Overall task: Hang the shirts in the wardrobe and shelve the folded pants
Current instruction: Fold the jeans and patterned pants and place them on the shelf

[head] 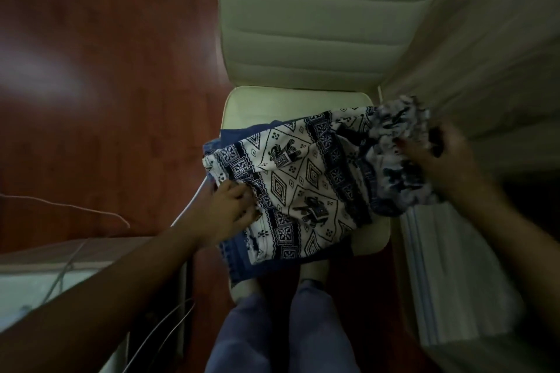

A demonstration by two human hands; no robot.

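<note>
— Grips first: how do they sit?
— Your left grip pinches the patterned pants at their near-left edge; the right grip is curled round the bunched end, far right.
— Which way do they lie?
— Long axis left to right across the chair seat, atop a blue garment, left end overhanging. Open floor on the left; chair back far.

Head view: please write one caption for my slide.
The left hand and right hand grip elephant-print pants over a blue garment on a chair.
</note>
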